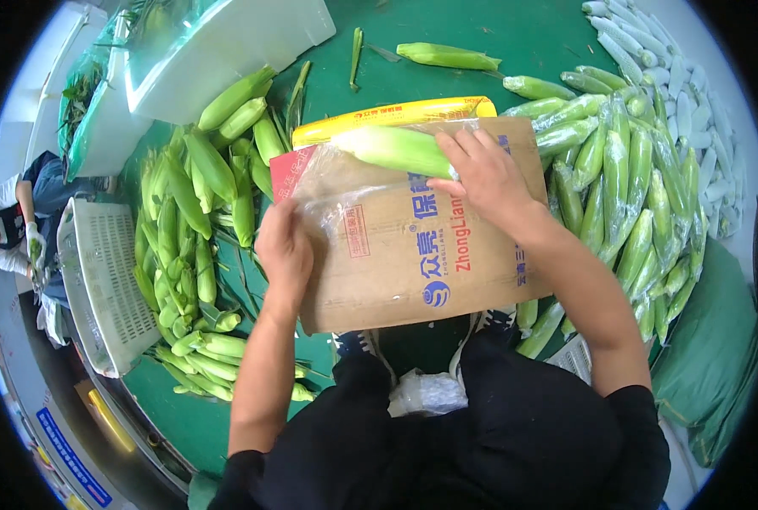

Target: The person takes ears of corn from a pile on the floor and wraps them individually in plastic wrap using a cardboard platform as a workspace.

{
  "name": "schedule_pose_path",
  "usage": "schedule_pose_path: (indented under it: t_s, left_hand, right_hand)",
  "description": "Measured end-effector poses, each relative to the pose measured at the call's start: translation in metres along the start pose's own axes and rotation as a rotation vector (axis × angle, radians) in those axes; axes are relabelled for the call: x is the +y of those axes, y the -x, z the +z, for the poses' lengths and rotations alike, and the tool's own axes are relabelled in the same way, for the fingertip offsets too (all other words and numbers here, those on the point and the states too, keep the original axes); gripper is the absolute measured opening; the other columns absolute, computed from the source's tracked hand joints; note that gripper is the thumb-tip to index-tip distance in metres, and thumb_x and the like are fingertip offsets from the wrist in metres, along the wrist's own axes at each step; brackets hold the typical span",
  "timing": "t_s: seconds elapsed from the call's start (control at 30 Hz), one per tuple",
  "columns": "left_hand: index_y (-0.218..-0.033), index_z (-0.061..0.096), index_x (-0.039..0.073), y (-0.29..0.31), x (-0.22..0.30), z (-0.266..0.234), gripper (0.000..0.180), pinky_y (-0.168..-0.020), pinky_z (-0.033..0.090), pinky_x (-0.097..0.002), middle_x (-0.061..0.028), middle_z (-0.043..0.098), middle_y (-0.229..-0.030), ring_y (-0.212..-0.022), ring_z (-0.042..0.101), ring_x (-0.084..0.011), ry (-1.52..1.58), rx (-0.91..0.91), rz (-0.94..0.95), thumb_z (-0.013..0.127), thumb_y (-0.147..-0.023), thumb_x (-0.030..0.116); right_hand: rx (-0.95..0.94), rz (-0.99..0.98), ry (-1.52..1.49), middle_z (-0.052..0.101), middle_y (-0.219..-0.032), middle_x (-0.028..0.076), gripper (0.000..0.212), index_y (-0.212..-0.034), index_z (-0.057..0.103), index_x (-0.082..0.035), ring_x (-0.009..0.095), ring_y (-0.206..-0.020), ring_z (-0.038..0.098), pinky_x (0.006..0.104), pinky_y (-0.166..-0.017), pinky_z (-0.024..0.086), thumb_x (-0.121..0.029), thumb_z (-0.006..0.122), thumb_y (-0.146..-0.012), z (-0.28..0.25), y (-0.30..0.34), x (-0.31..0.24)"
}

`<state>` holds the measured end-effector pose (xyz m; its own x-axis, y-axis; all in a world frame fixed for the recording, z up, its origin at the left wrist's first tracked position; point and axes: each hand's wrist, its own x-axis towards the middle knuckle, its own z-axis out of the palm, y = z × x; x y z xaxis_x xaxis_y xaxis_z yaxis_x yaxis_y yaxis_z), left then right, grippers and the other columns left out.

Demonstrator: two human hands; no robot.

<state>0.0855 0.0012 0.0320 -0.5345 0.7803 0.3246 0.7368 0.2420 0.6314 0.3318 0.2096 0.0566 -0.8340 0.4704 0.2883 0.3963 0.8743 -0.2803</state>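
A green ear of corn in its husk (396, 150) lies across the top of a flattened cardboard sheet (379, 280) over my knees. My right hand (485, 177) is closed around the right end of the ear. My left hand (284, 246) is closed at the sheet's left edge, pinching what looks like clear plastic film (324, 191). This film spreads over the sheet's upper left and reaches the ear. Just beyond the cardboard lies a long yellow box (396, 115), partly covered by it.
Unwrapped corn (179, 212) is heaped at the left. Film-wrapped ears (625, 170) pile up at the right. White foam boxes (226, 59) and a white crate (111, 280) stand at the left; a green sack (710, 348) lies right. Another person (26, 221) works at far left.
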Motion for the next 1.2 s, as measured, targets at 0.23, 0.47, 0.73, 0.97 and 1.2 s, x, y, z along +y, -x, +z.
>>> schedule_pose_path:
  t_s: [0.23,0.47,0.73,0.97,1.2]
  left_hand:
    - [-0.095,0.063,0.005,0.022,0.081,0.003,0.004,-0.078,0.052,-0.0353,-0.0141,0.064,-0.088,-0.083,0.067,-0.0281,0.052,-0.133,0.042,0.062,-0.095,0.008]
    - [-0.118,0.055,-0.002,-0.004,0.082,0.036,0.05,-0.098,0.04,-0.0516,-0.0214,0.056,-0.122,-0.115,0.05,-0.0422,-0.236,-0.332,0.305,0.069,-0.087,0.034]
    - [-0.12,0.063,0.011,-0.186,0.061,0.073,0.046,-0.088,0.051,-0.0468,-0.0153,0.06,-0.126,-0.106,0.061,-0.0358,-0.385,-0.339,0.058,0.059,-0.094,0.049]
    - [-0.13,0.051,0.001,-0.077,0.09,0.034,0.076,-0.096,0.044,-0.0468,-0.0162,0.059,-0.127,-0.112,0.058,-0.0342,-0.377,-0.343,0.66,0.079,-0.071,0.041]
    - [-0.124,0.059,0.008,-0.04,0.1,0.007,0.059,-0.085,0.051,-0.044,-0.0165,0.069,-0.106,-0.096,0.065,-0.0361,-0.336,-0.87,0.364,0.077,-0.068,0.017]
  right_hand:
    - [-0.588,-0.064,-0.385,0.059,-0.11,0.013,0.069,-0.124,0.057,-0.004,0.031,-0.109,0.058,0.0427,-0.086,0.051,-0.053,0.073,-0.079,-0.011,0.028,-0.021]
    - [0.205,0.06,-0.085,0.059,-0.111,0.01,0.071,-0.126,0.057,-0.006,0.032,-0.102,0.054,0.0461,-0.091,0.043,-0.057,0.073,-0.078,0.006,0.028,-0.011]
    - [0.04,-0.126,0.089,0.06,-0.113,0.01,0.071,-0.118,0.055,-0.003,0.033,-0.109,0.058,0.0449,-0.093,0.047,-0.05,0.079,-0.07,0.02,-0.061,0.009]
    - [-0.401,0.03,-0.228,0.068,-0.108,0.022,0.063,-0.109,0.062,0.0,0.041,-0.101,0.065,0.0477,-0.086,0.053,-0.054,0.073,-0.079,-0.001,-0.06,0.0]
    - [-0.644,0.031,-0.218,0.055,-0.142,0.013,0.049,-0.139,0.053,-0.015,0.032,-0.138,0.044,0.0467,-0.116,0.034,-0.045,0.047,-0.102,-0.035,-0.076,-0.025]
